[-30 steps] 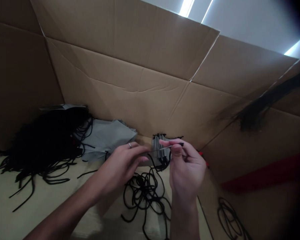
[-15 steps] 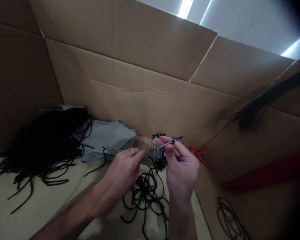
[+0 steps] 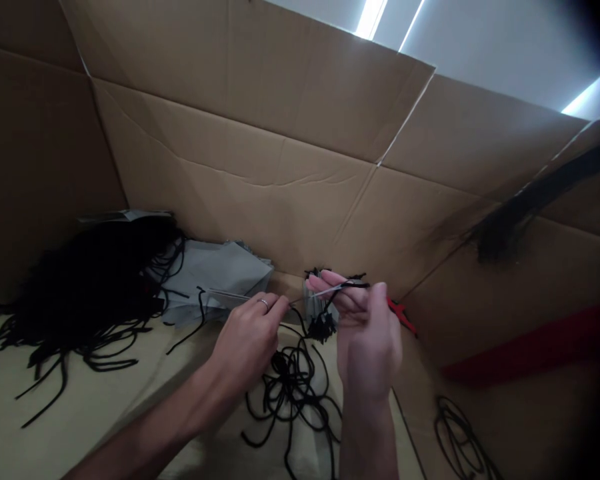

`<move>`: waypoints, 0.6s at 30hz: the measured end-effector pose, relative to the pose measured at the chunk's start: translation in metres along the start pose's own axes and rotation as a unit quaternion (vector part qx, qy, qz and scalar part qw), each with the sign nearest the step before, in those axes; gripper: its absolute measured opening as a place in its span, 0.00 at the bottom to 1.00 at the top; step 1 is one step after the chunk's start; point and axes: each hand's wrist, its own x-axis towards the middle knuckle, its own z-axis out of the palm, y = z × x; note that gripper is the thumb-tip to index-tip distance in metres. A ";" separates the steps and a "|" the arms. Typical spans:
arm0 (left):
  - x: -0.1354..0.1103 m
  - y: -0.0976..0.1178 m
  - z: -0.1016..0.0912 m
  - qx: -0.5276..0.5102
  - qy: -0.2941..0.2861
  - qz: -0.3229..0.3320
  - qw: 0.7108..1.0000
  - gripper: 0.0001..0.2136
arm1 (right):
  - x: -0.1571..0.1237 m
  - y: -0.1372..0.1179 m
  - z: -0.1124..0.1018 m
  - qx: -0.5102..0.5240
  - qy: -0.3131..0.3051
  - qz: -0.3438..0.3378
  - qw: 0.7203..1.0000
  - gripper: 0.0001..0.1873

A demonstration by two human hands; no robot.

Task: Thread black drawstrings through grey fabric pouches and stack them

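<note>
My left hand (image 3: 247, 330), with a ring on one finger, is closed on a thin grey sheet (image 3: 225, 297) seen nearly edge-on. A short black cord (image 3: 201, 320) dangles from the sheet's left end. To the right of that hand, a slim pale grey length (image 3: 316, 295) reaches the fingers of my right hand. My right hand (image 3: 365, 327) has its fingers stretched out and its thumb raised apart from them. Across those fingers lies a black cord end (image 3: 355, 285). Whether the slim length belongs to the sheet or is a separate tool, I cannot tell.
At left lies a big heap of black cords (image 3: 95, 287) beside stacked grey sheets (image 3: 215, 267). Loose black cords (image 3: 293, 387) lie below my hands. Behind them is a bundle of grey pieces with black cords (image 3: 323, 327). Red-handled scissors (image 3: 404, 317) rest right, near cardboard walls (image 3: 240, 147).
My right thumb has lifted off the fingers, and the hand has turned and opened a little. More black cord shows across the fingers. My left hand has barely moved.
</note>
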 end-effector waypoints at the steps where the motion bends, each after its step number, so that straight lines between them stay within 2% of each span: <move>1: 0.000 0.000 0.000 0.002 -0.004 0.001 1.000 0.21 | 0.000 0.000 0.000 0.003 0.008 0.008 1.000 0.34; 7: 0.000 0.002 0.004 0.029 -0.023 -0.011 0.999 0.20 | 0.000 0.001 -0.001 -0.066 0.008 0.005 0.998 0.21; 14: -0.005 0.004 0.010 0.044 -0.012 -0.019 0.999 0.19 | -0.004 -0.004 0.005 -0.114 -0.020 0.035 0.993 0.20; 18: -0.001 0.003 0.013 0.006 -0.012 -0.042 0.999 0.14 | -0.001 0.002 0.011 -0.114 -0.013 0.007 0.993 0.18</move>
